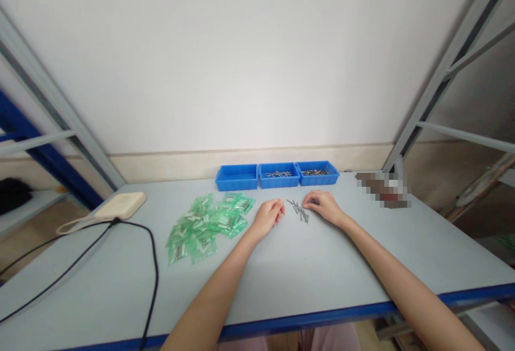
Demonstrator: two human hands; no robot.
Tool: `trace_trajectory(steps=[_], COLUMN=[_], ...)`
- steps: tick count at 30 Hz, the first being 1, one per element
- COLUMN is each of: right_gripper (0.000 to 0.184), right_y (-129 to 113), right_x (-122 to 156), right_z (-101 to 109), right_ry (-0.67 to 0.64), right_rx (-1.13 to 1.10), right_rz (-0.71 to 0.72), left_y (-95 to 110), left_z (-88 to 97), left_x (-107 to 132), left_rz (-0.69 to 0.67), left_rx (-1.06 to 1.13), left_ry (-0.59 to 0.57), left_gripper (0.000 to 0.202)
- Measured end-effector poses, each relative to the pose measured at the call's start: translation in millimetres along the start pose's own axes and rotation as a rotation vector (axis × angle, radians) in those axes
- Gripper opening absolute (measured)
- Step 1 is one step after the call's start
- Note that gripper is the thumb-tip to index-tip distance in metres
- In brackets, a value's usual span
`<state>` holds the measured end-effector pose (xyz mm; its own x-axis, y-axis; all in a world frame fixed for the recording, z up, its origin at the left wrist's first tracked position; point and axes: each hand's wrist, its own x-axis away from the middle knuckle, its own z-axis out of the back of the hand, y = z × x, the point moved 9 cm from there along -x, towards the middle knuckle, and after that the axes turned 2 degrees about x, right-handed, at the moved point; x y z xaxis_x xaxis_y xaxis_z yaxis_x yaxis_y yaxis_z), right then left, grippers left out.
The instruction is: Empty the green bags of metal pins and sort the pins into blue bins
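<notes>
A small loose heap of grey screws (298, 211) lies on the pale grey table (306, 270) between my hands. My left hand (269, 217) rests on the table just left of the screws, fingers curled loosely inward; I cannot make out anything inside them. My right hand (323, 204) lies just right of the heap, its fingertips pinched at the edge of the screws and touching them. A spread pile of small green plastic bags (206, 226), each with metal parts inside, lies left of my left hand.
Three blue trays stand in a row at the table's back: the left one (236, 177) looks empty, the middle (279, 175) and right (317, 173) hold screws. A beige device (119, 206) with a black cable (152, 265) sits at the left. Metal rack posts flank the table.
</notes>
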<state>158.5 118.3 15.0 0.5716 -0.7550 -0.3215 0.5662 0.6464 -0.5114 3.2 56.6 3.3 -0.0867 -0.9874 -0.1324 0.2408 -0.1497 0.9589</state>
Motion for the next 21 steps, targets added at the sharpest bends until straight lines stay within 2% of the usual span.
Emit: trace_trajectory(steps=[5, 10, 16, 21], right_gripper=[0.018, 0.016, 0.016, 0.016], right_y=[-19.0, -41.2, -39.6, -42.2], right_x=[6.6, 12.3, 15.8, 16.5], right_z=[11.6, 10.0, 9.4, 4.7], right_ry=[0.109, 0.097, 0.108, 0.094], right_rx=[-0.119, -0.152, -0.218, -0.291], right_rz=[-0.019, -0.014, -0.096, -0.086], left_y=[20.1, 36.0, 37.9, 38.8], left_z=[-3.7, -11.2, -10.8, -11.8], left_x=[9.6, 17.2, 19.3, 19.9], left_rz=[-0.092, -0.158, -0.124, -0.145], left_rx=[-0.212, -0.384, -0.565, -0.543], left_ry=[0.021, 0.028, 0.053, 0.042], left_gripper=[0.031, 0.023, 0.025, 0.023])
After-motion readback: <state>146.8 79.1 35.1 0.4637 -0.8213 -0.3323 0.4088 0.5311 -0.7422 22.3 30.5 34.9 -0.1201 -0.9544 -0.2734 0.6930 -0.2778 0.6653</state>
